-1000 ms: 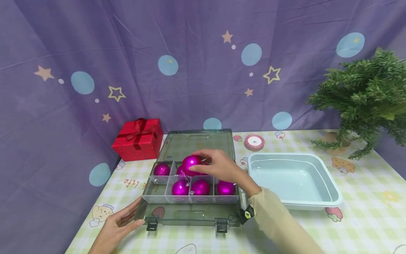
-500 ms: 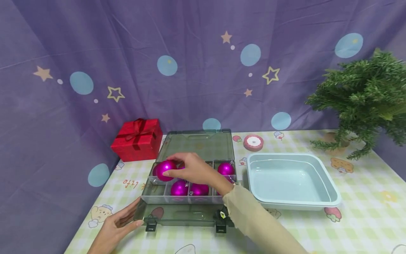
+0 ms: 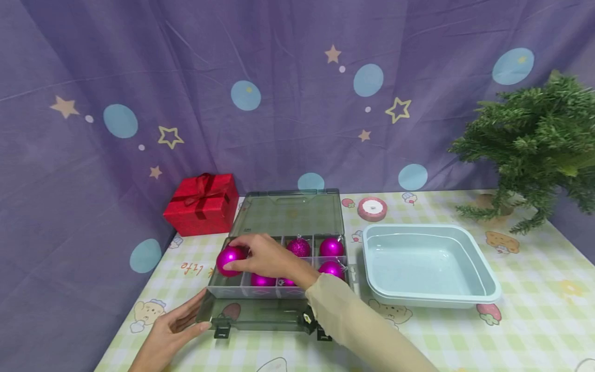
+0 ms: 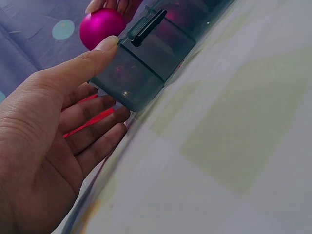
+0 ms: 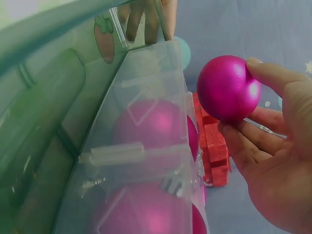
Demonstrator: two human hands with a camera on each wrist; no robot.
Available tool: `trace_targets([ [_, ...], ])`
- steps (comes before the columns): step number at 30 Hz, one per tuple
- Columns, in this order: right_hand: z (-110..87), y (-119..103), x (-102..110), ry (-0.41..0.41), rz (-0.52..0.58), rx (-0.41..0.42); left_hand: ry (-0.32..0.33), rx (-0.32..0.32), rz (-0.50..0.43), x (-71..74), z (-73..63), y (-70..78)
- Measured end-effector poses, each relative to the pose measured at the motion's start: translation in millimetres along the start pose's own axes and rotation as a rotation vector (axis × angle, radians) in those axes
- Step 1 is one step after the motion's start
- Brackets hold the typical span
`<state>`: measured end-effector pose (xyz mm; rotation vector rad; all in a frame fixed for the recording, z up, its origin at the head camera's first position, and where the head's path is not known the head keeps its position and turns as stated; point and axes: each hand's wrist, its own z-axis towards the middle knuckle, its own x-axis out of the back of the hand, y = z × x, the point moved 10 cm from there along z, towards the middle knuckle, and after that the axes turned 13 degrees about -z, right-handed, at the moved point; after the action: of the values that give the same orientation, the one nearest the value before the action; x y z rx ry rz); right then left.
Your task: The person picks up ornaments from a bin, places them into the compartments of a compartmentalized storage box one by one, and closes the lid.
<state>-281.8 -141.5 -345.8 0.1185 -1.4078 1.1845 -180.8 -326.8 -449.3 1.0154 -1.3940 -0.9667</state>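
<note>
My right hand (image 3: 269,258) pinches a shiny magenta Christmas bauble (image 3: 231,261) between thumb and fingers. The bauble hangs over the left end of an open, smoky plastic storage case (image 3: 260,315). In the right wrist view, the held bauble (image 5: 229,88) is raised above the clear divider tray (image 5: 141,78). Other magenta baubles (image 3: 331,247) sit in the tray's compartments, some partly hidden behind my right hand; one glittery bauble (image 3: 298,246) is at the back. My left hand (image 3: 169,330) touches the case's front left corner, thumb on the front edge, fingers along the side.
A red gift box (image 3: 204,204) with a ribbon stands behind the case on the left. A ribbon spool (image 3: 372,208) lies behind a pale blue basin (image 3: 429,299) on the right. An artificial pine tree (image 3: 534,150) stands at the far right, before a purple curtain (image 3: 297,77).
My right hand has carried the bauble leftwards from the tray's middle, then slightly nearer, over the left compartments. The left hand stays at the case's corner.
</note>
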Motion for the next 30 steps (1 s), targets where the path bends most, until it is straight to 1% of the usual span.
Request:
trace_targets([
  [3, 3.0, -3, -2, -0.004, -0.022, 0.003, 0.004, 0.004, -0.001, 0.5, -0.5, -0.8],
  [6, 3.8, -2, -4, -0.021, -0.022, -0.006, 0.001, -0.01, -0.009, 0.1, -1.2, -0.3],
  [10, 1.0, 2, 2, -0.026, 0.019, -0.019, 0.0, -0.03, -0.013, -0.4, -1.6, 1.2],
  [15, -7.6, 12, 20, -0.01, 0.082, -0.05, 0.007, -0.029, -0.011, -0.4, -1.3, 2.5],
  [18, -14.7, 21, 33, 0.008, 0.122, -0.067, 0.012, -0.009, -0.009, -0.5, -1.0, 2.6],
  [21, -20.5, 29, 45, 0.038, 0.134, -0.067, 0.009, 0.005, -0.001, -0.7, -0.1, 3.5],
  [23, -24.4, 34, 55, 0.059, 0.127, -0.07, 0.006, 0.022, -0.006, 0.0, 0.7, 3.7],
  [25, -28.4, 40, 65, 0.084, 0.123, -0.075, 0.007, 0.026, -0.006, 1.9, 2.6, 5.0],
  [27, -33.2, 46, 75, 0.111, 0.121, -0.082, 0.009, 0.011, 0.006, 4.4, 5.5, 8.5],
  [28, -36.0, 49, 80, 0.126, 0.117, -0.087, 0.009, -0.008, 0.011, 5.9, 7.1, 11.8],
  [29, -39.1, 53, 86, 0.138, 0.113, -0.099, 0.006, -0.038, 0.018, 7.0, 9.0, 16.4],
  [30, -42.7, 58, 91, 0.148, 0.107, -0.117, -0.001, -0.085, 0.032, 7.5, 11.3, 23.4],
])
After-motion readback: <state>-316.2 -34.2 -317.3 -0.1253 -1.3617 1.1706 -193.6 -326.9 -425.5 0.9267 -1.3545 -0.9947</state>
